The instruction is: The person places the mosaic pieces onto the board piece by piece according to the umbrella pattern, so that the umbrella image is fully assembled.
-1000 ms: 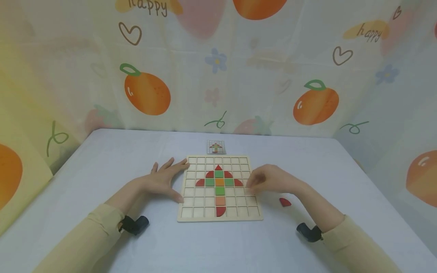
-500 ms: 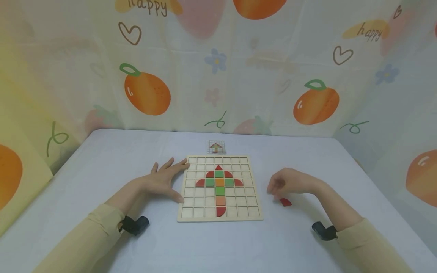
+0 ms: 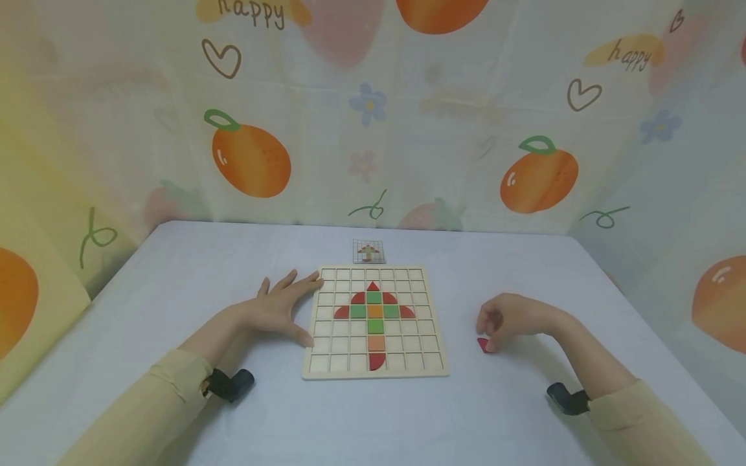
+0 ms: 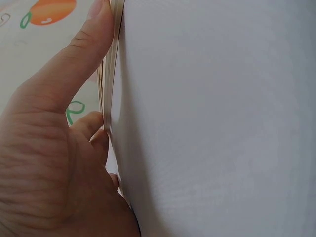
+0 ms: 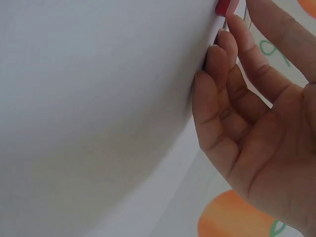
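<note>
The left hand (image 3: 274, 309) lies at the left side of a square wooden grid board (image 3: 336, 362), fingers spread and straight, with thumb and fingertips at its edge; the left wrist view shows the thumb (image 4: 74, 64) along that edge. Pieces form an arrow-like figure on the board: a red triangle (image 3: 373, 287) on top, red quarter circles (image 3: 406, 312), green squares (image 3: 375, 327), an orange square (image 3: 375, 311) and a salmon square (image 3: 376, 343). Right of the board, the right hand (image 3: 515, 317) pinches a loose red quarter-circle piece (image 3: 482, 345) at the tabletop, also visible in the right wrist view.
A small picture card (image 3: 368, 251) showing a similar figure lies behind the board. The table has a white cover (image 3: 373, 421), and a fruit-print curtain (image 3: 431, 142) hangs behind it. A dark camera sits on each wrist.
The right hand has moved right, away from the board's right edge, and down to the loose red piece, where its fingertips now close on it. The left hand and board stay put.
</note>
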{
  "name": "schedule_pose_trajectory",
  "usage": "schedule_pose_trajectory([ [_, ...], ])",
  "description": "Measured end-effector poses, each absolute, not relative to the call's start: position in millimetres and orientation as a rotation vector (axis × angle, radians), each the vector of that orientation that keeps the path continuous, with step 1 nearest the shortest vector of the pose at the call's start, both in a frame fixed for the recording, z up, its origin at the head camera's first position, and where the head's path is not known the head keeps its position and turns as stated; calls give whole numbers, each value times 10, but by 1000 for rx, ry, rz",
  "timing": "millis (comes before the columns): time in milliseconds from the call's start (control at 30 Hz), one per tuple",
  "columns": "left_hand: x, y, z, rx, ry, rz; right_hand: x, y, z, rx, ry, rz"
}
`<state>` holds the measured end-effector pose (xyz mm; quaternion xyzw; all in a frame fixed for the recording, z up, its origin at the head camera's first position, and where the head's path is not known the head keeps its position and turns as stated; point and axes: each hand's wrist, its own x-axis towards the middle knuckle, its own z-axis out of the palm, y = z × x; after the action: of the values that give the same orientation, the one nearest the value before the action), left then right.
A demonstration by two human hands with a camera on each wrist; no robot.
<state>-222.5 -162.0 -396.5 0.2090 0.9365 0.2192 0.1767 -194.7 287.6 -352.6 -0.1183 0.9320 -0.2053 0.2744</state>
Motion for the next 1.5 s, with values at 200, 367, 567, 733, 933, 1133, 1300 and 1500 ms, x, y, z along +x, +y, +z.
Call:
schedule_pose_trajectory([
  [200,-2221,-1619,-3966,595,2655,617,-1921,2922,-3520,-315,2503,-575],
  [367,-2224,-1620,-3971,600,2657,614,-1906,2913,-3540,-308,2523,-577],
  [567,-2225,-1627,-3972,597,2651,624,-1885,2876,-3549,-313,2555,-540],
  [733,-2225,-1633,-3975,595,2649,628,-1882,2845,-3525,-346,2546,-549],
  [933,-2233,-1632,-3988,596,2653,622,-1881,2777,-3507,-383,2524,-555],
  [1133,-2239,-1631,-3998,597,2657,616,-1910,2717,-3511,-426,2504,-582],
  [1300,-2236,-1630,-3993,591,2656,616,-1937,2654,-3508,-412,2513,-635],
  [1500,-2226,-1629,-3981,591,2656,617,-1948,2572,-3496,-430,2497,-759],
])
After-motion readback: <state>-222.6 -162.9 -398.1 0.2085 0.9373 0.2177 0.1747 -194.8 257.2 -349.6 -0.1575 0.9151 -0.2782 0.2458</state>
